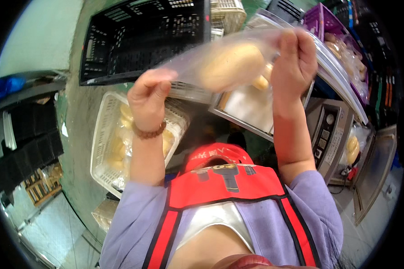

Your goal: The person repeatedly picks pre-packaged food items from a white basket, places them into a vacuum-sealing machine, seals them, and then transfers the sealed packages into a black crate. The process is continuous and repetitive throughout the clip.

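Observation:
A clear plastic bag [185, 65] is stretched between my two hands, with a large pale yellow, oblong food piece [234, 67] inside it. My left hand [151, 94] pinches the bag's left end between thumb and fingers. The opposite end is gripped by my right hand [293, 60], its fingers closed. Under the bag stands a metal-edged machine with a pale flat surface [249, 107], where smaller yellow pieces [261, 82] lie close to my right wrist. What the food is, I cannot tell.
Left of centre, a white plastic basket [99, 148] holds bagged yellow pieces. A black crate [141, 40] stands behind my left hand. At right are a raised clear lid [340, 77], a control panel [325, 134] and a purple crate [314, 20] with bagged goods.

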The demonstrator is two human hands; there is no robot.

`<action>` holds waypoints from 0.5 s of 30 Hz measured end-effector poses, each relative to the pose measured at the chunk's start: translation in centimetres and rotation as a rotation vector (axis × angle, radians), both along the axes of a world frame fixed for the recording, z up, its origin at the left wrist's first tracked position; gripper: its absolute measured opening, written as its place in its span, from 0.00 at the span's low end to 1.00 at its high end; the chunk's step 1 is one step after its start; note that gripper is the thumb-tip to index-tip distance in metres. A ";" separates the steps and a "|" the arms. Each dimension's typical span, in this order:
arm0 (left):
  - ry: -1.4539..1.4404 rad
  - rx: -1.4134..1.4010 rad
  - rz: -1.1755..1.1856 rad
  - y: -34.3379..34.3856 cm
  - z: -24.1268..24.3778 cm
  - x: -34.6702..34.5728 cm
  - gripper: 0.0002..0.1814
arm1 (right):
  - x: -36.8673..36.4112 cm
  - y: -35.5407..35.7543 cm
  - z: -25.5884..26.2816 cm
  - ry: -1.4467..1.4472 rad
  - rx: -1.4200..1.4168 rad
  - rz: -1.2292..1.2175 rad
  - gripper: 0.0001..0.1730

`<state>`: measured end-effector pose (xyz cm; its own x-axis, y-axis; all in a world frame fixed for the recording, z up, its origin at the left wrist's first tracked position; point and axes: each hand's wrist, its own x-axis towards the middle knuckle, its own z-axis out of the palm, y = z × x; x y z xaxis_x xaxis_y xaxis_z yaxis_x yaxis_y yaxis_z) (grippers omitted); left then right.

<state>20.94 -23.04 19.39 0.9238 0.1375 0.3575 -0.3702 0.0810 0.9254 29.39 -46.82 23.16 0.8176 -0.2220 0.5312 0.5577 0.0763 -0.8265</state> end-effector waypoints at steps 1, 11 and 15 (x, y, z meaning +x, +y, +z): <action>0.044 0.039 -0.019 -1.6 -0.3 -0.6 0.03 | -1.7 -2.6 -0.6 0.088 -0.128 -0.080 0.03; 1.056 -0.614 -0.159 -19.6 -17.5 -9.2 0.06 | -6.7 -16.2 -15.0 0.860 -0.494 -0.185 0.09; 1.188 -0.769 0.082 -21.5 -23.6 -9.4 0.05 | -3.6 -15.5 -22.4 0.719 -0.829 -0.070 0.10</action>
<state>11.57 -44.55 -4.24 0.5969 0.0060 -0.8023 0.5575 0.7161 0.4201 25.83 -62.32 0.78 0.9955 -0.0742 -0.0586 -0.0932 -0.6655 -0.7406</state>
